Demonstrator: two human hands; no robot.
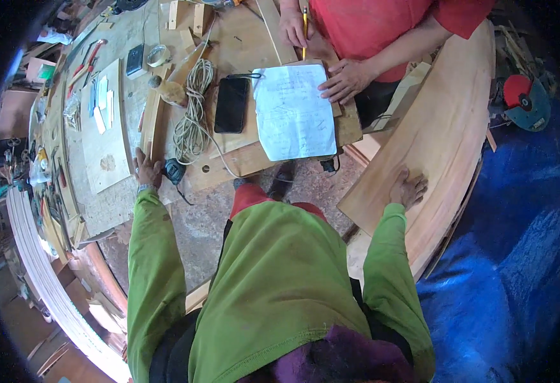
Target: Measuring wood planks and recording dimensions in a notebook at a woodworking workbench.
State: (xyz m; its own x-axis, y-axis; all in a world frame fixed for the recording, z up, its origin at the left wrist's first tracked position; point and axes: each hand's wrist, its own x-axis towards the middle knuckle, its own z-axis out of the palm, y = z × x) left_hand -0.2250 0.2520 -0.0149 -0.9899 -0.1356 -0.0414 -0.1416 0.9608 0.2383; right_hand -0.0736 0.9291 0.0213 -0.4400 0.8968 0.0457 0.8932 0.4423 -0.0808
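Note:
My left hand [147, 171] rests on the workbench [115, 209], its fingers apart at the near end of a narrow wood strip [157, 127]. Just right of it lies a dark tape measure [174, 171]. On the right, my right hand [409, 189] lies on a wide, pale wooden board [439, 137], with its fingers spread and nothing in them. Between my hands, a handwritten sheet of paper [295, 118] lies on the bench. Across from me, a person in a red shirt holds a yellow pencil [305, 29] in one hand; their other hand [346, 81] touches the sheet's edge.
A black phone [231, 105] and a coiled cord [194, 112] lie left of the paper. Farther left are a tape roll [158, 55], a second phone [135, 60] and a light panel [105, 143]. A blue tarp [497, 274] spreads at right, below a red and teal disc-shaped tool [526, 102].

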